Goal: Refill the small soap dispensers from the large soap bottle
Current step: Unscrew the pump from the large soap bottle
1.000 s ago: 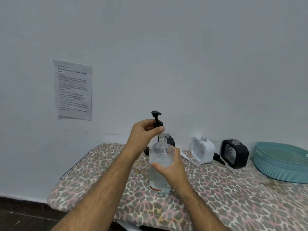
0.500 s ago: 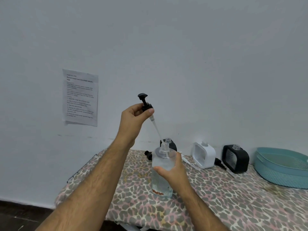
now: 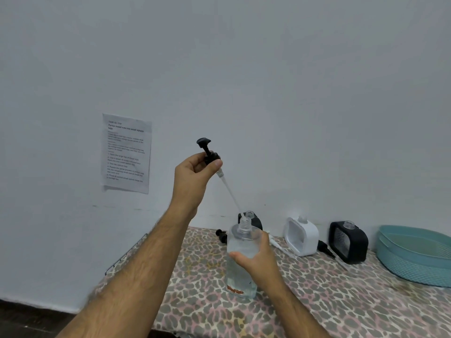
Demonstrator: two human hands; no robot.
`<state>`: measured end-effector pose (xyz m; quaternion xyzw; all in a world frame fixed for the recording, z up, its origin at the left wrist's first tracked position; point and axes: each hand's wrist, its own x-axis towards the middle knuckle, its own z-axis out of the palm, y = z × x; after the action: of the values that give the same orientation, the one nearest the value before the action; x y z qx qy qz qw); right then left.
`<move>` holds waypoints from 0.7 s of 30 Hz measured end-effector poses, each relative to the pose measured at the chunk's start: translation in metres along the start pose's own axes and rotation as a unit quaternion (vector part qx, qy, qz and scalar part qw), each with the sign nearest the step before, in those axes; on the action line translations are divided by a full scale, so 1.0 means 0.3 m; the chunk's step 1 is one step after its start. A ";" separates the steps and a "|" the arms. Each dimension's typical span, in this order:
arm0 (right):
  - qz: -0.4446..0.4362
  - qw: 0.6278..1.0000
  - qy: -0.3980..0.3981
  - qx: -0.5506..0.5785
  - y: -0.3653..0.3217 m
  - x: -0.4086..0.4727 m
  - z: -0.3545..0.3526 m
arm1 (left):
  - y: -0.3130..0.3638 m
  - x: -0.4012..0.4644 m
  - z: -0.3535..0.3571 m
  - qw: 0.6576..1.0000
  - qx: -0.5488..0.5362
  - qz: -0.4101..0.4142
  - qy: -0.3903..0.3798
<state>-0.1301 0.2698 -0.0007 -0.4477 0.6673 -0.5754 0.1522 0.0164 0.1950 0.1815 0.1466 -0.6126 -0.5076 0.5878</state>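
The large clear soap bottle (image 3: 240, 269) stands upright on the leopard-print table (image 3: 317, 301), its neck uncapped. My right hand (image 3: 258, 258) grips its body from the right. My left hand (image 3: 192, 176) pinches the black pump head (image 3: 208, 152) high above the bottle; the pump's clear tube (image 3: 230, 193) slants down with its tip at the bottle's mouth. Three small dispensers stand by the wall without pumps: a black one (image 3: 255, 222) partly hidden behind the bottle, a white one (image 3: 301, 236) and another black one (image 3: 347, 241).
Loose black pumps lie on the table: one (image 3: 221, 234) left of the bottle, one (image 3: 325, 250) between the white and black dispensers. Stacked teal baskets (image 3: 415, 254) sit at the right. A printed sheet (image 3: 126, 152) hangs on the wall. The table's left edge (image 3: 124, 257) drops off.
My left hand has lifted the pump off the bottle's neck and up to the left, drawing the tube almost fully out. My right hand has kept hold of the bottle.
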 end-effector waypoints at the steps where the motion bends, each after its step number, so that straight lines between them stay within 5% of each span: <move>1: -0.001 1.000 0.000 0.000 0.000 0.000 0.000 | 0.001 -0.004 0.002 1.000 0.014 0.004 -0.009; 21: -0.010 1.000 0.010 -0.010 0.026 0.011 0.007 | 0.020 -0.027 0.030 1.000 -0.007 0.008 0.008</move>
<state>-0.1336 0.2655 -0.0073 -0.4501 0.6701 -0.5745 0.1352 0.0132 0.2080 0.1833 0.1412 -0.6057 -0.5058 0.5978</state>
